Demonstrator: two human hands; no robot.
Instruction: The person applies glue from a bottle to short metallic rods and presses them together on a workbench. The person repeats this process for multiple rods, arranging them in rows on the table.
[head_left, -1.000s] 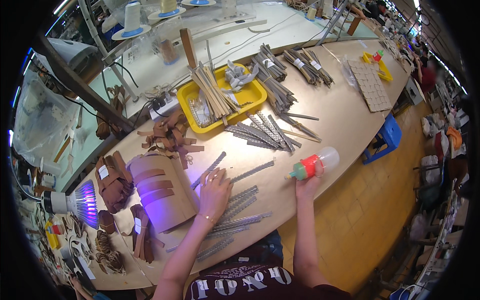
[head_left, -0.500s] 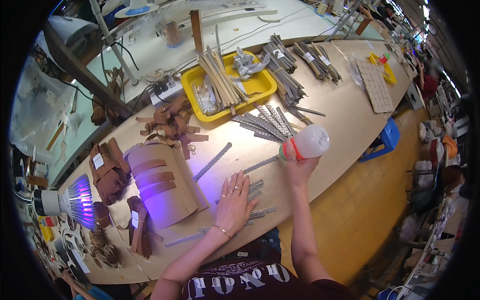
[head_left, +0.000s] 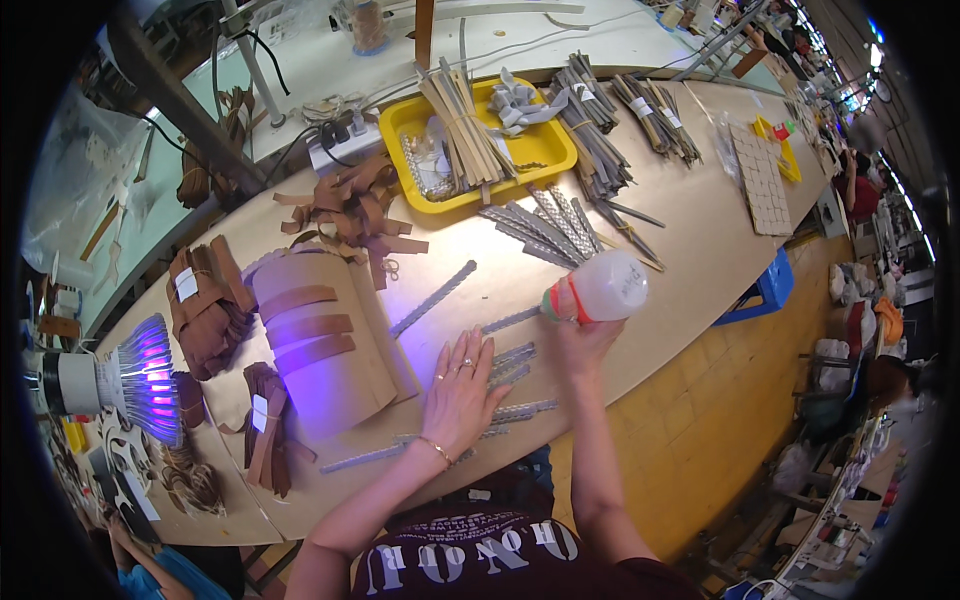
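Note:
My right hand (head_left: 584,343) is wrapped round a whitish squeeze bottle (head_left: 615,284) with a red band and a green end. The bottle is tilted, its green end toward the right end of a grey braided strip (head_left: 512,320). Whether that end touches the strip is hidden. Fingers stretched out, my left hand (head_left: 460,390) lies flat on the table beside this strip's left end, partly over several short grey braided strips (head_left: 513,362). Another braided strip (head_left: 434,298) lies apart, beyond my left hand. A further strip (head_left: 362,459) lies near my left forearm.
A yellow tray (head_left: 455,207) with strip bundles stands beyond my hands, beside a fan of grey braided strips (head_left: 540,230). Leftward are a curved tan board (head_left: 345,385) with brown strips, brown bundles (head_left: 212,325) and a lit purple lamp (head_left: 150,380). A blue stool (head_left: 765,290) stands right.
The bottle in my right hand has shifted slightly left along the braided strip. My left hand stays flat on the table. The whole view has shifted a little.

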